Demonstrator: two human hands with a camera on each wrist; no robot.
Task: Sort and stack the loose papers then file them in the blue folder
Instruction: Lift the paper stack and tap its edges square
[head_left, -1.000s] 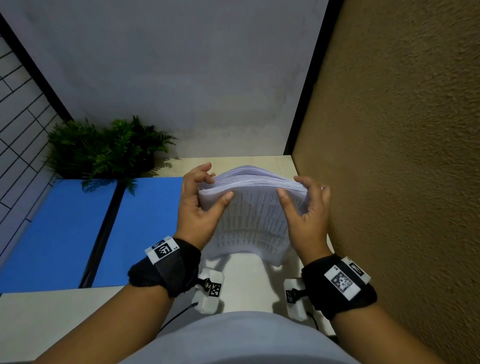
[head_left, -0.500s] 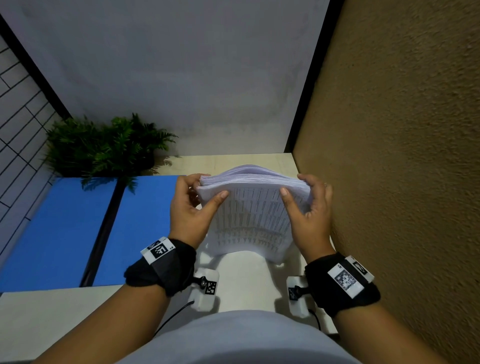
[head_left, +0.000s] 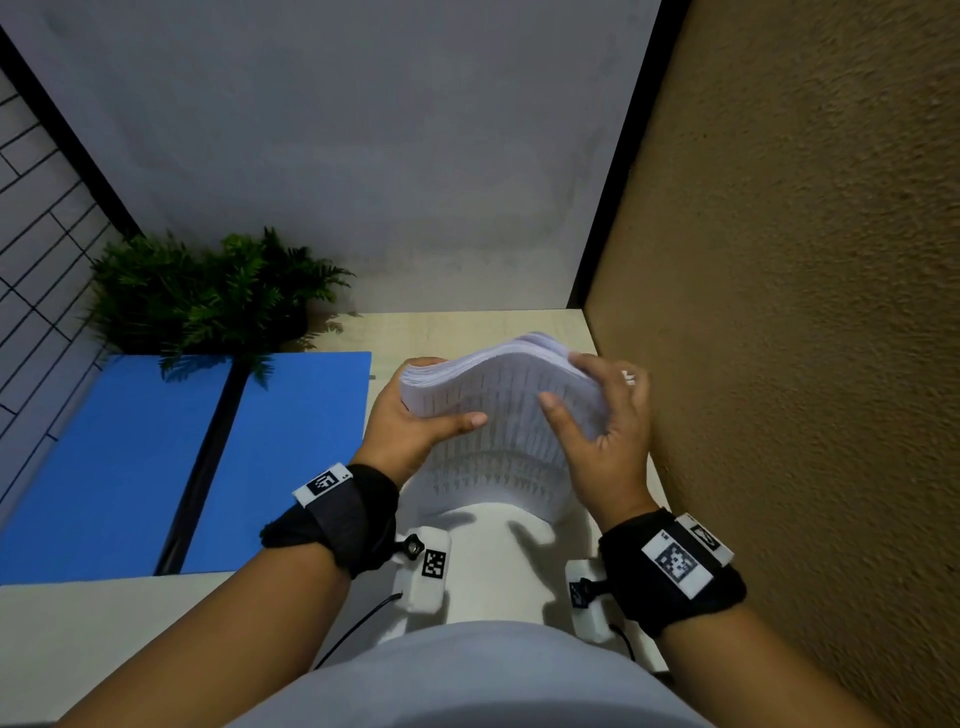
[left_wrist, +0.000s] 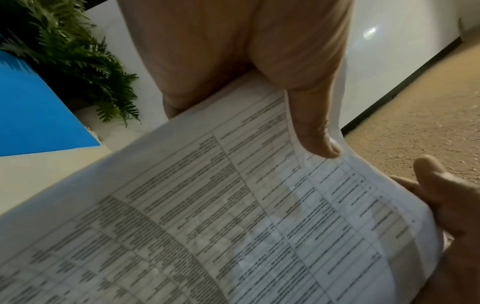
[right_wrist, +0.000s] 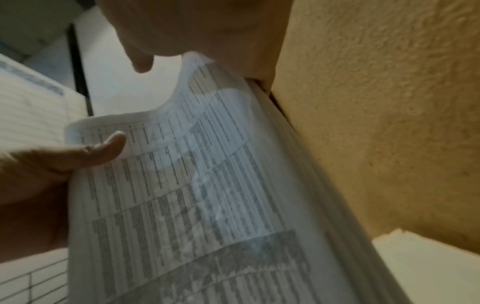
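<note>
A thick stack of printed papers (head_left: 501, 415) stands on edge on the pale table (head_left: 467, 332), bowed and fanned at the top. My left hand (head_left: 410, 431) grips its left side, thumb (left_wrist: 314, 131) flat on the front sheet and fingers behind. My right hand (head_left: 610, 436) holds the right side, fingers curled over the top edge and the thumb across the front. The front sheet (right_wrist: 197, 185) shows tables of small print. The blue folder (head_left: 119, 467) lies open flat to the left, apart from both hands.
A green fern plant (head_left: 208, 296) stands at the back left, overhanging the folder. A rough brown wall (head_left: 805, 364) runs close along the right of the stack. A grey wall (head_left: 363, 156) closes the back.
The top edge of the stack has tipped, now higher on the right. My left thumb has slid lower and further across the front sheet. Both hands keep hold.
</note>
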